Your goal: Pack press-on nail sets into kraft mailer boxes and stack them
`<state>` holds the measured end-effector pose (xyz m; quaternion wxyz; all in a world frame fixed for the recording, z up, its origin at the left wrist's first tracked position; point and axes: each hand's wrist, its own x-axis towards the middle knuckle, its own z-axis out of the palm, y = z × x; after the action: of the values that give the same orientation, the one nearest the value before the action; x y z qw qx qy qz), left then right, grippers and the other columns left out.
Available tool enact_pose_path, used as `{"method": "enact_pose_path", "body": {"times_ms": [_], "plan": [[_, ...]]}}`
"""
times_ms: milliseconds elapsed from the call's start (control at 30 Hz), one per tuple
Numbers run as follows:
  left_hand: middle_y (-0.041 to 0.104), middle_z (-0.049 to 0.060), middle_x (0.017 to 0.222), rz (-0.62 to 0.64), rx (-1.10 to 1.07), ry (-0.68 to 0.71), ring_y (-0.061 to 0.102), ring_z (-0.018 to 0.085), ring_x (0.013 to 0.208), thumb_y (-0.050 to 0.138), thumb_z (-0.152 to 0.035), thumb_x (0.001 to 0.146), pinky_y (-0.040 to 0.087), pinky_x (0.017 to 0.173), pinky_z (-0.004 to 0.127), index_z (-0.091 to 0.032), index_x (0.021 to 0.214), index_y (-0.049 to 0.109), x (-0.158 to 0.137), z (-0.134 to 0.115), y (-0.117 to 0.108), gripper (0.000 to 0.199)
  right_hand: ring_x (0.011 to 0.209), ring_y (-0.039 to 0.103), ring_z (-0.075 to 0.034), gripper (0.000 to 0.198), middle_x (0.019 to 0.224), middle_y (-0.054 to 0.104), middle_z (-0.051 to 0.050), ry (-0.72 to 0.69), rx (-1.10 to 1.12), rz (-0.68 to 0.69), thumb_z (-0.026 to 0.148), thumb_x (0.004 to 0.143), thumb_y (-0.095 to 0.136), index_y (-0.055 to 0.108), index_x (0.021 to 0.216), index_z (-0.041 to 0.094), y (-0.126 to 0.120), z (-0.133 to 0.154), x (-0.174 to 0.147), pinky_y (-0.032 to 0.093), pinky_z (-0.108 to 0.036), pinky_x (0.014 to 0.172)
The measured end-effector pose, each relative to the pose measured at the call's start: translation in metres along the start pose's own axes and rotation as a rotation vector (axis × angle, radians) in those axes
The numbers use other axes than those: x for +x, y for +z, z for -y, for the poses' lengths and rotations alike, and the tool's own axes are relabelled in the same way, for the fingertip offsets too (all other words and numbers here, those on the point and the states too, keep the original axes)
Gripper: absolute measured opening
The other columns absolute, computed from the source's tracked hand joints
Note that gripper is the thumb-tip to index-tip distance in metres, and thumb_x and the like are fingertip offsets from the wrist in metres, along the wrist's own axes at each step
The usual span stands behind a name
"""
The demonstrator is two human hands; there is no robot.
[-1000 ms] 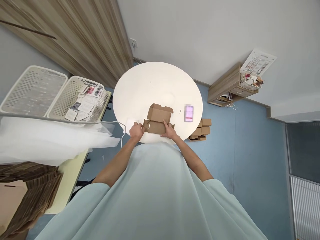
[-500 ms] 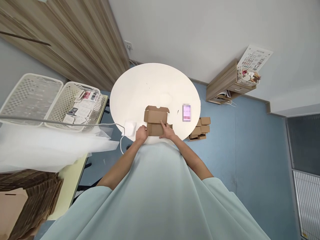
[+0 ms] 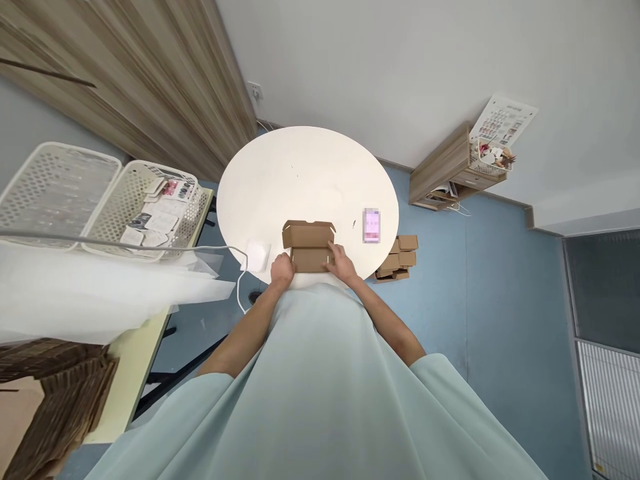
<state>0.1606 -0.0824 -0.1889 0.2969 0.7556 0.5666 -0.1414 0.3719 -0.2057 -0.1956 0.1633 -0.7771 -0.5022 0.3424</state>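
Note:
A brown cardboard box point(image 3: 310, 259) lies near the front edge of the round white table point(image 3: 300, 167), its lid raised at the back. My left hand point(image 3: 283, 270) is closed around the box's left wall. On the right side, my right hand point(image 3: 343, 265) grips the other wall, its thumb reaching over the inner edge. Both side walls stand up between my hands, and the inside of the box looks bare. A small white stack of sheets point(image 3: 257, 256) is just left of my left hand. To the right lies a phone point(image 3: 371, 225) with a blurred pink screen.
Several finished-looking boxes point(image 3: 405, 259) are piled at the table's right, lower down. On the left, a side table holds white baskets point(image 3: 100, 233), white plastic sheeting point(image 3: 110, 293) and a stack of flat cardboard point(image 3: 65, 407). A grey cable point(image 3: 210, 249) crosses to the round table.
The right wall of the box has come upright, and its side flap no longer sticks out to the right. The lid has tilted up. My right hand has shifted slightly to the right.

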Motion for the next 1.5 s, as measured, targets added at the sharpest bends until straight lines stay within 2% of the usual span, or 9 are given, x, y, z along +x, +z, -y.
{"method": "enact_pose_path", "body": {"times_ms": [133, 233, 367, 600, 700, 900, 1067, 1233, 1500], "plan": [[0.071, 0.023, 0.127, -0.005, 0.002, -0.007, 0.073, 0.035, 0.116, 0.048, -0.015, 0.103, 0.057, 0.096, 0.042, -0.012, 0.12, 0.065, -0.001, -0.003, 0.0, 0.024, 0.102, 0.071, -0.023, 0.053, 0.14, 0.065, -0.014, 0.204, 0.024, -0.211, 0.036, 0.107, 0.055, 0.046, 0.157, 0.02, -0.006, -0.024, -0.019, 0.058, -0.037, 0.091], [0.071, 0.023, 0.124, -0.003, -0.007, -0.022, 0.073, 0.036, 0.115, 0.05, -0.014, 0.102, 0.058, 0.094, 0.041, -0.012, 0.12, 0.065, -0.001, -0.005, -0.001, 0.024, 0.098, 0.072, -0.023, 0.037, 0.12, 0.074, -0.01, 0.338, 0.016, -0.101, 0.035, 0.103, 0.063, 0.058, 0.136, 0.02, -0.003, -0.032, -0.018, 0.056, -0.034, 0.087], [0.071, 0.023, 0.126, -0.003, -0.041, -0.031, 0.073, 0.037, 0.118, 0.051, -0.013, 0.102, 0.058, 0.097, 0.043, -0.012, 0.122, 0.066, -0.001, -0.005, -0.001, 0.025, 0.103, 0.073, -0.025, 0.011, 0.111, 0.079, -0.008, 0.35, -0.008, 0.001, 0.026, 0.104, 0.058, 0.062, 0.114, 0.022, 0.0, -0.024, -0.013, 0.053, -0.033, 0.086], [0.071, 0.023, 0.126, -0.014, -0.045, -0.019, 0.073, 0.038, 0.115, 0.048, -0.013, 0.101, 0.058, 0.094, 0.044, -0.013, 0.122, 0.065, -0.002, -0.006, 0.001, 0.027, 0.1, 0.074, -0.027, 0.018, 0.1, 0.079, -0.007, 0.226, -0.084, 0.055, 0.033, 0.109, 0.057, 0.061, 0.122, 0.021, -0.002, 0.009, -0.021, 0.052, -0.033, 0.087], [0.071, 0.023, 0.126, -0.017, -0.047, -0.026, 0.073, 0.037, 0.113, 0.047, -0.014, 0.101, 0.058, 0.093, 0.044, -0.013, 0.122, 0.065, -0.004, -0.007, 0.002, 0.027, 0.102, 0.073, -0.025, 0.027, 0.111, 0.076, -0.008, 0.164, -0.072, 0.045, 0.044, 0.113, 0.051, 0.06, 0.125, 0.022, 0.001, 0.018, -0.022, 0.052, -0.033, 0.09], [0.07, 0.023, 0.128, -0.017, -0.03, -0.023, 0.074, 0.036, 0.113, 0.043, -0.015, 0.104, 0.058, 0.092, 0.043, -0.013, 0.122, 0.063, -0.007, -0.007, 0.002, 0.027, 0.107, 0.07, -0.022, 0.039, 0.113, 0.074, -0.009, 0.116, -0.03, 0.025, 0.04, 0.117, 0.033, 0.065, 0.103, 0.022, 0.0, 0.013, -0.007, 0.052, -0.031, 0.095], [0.07, 0.023, 0.131, -0.008, -0.015, -0.026, 0.074, 0.037, 0.117, 0.044, -0.014, 0.104, 0.058, 0.095, 0.044, -0.013, 0.124, 0.062, -0.006, -0.008, 0.0, 0.027, 0.099, 0.075, -0.019, 0.028, 0.106, 0.078, -0.006, 0.238, 0.194, -0.003, 0.046, 0.108, 0.056, 0.067, 0.099, 0.022, 0.003, 0.002, 0.009, 0.056, -0.029, 0.092], [0.07, 0.026, 0.13, -0.009, -0.011, -0.027, 0.073, 0.039, 0.118, 0.043, -0.014, 0.104, 0.058, 0.097, 0.046, -0.011, 0.125, 0.062, -0.005, -0.008, 0.0, 0.029, 0.087, 0.077, -0.02, 0.04, 0.09, 0.079, -0.006, 0.36, 0.511, -0.012, 0.06, 0.094, 0.071, 0.066, 0.091, 0.02, 0.005, -0.006, 0.014, 0.059, -0.029, 0.084], [0.07, 0.023, 0.128, -0.015, -0.02, -0.018, 0.073, 0.038, 0.116, 0.047, -0.014, 0.101, 0.058, 0.095, 0.045, -0.013, 0.125, 0.063, -0.004, -0.008, 0.001, 0.029, 0.082, 0.076, -0.019, 0.035, 0.078, 0.077, -0.002, 0.376, 0.386, 0.002, 0.056, 0.09, 0.074, 0.065, 0.083, 0.023, 0.008, -0.005, 0.014, 0.058, -0.029, 0.079]]}}
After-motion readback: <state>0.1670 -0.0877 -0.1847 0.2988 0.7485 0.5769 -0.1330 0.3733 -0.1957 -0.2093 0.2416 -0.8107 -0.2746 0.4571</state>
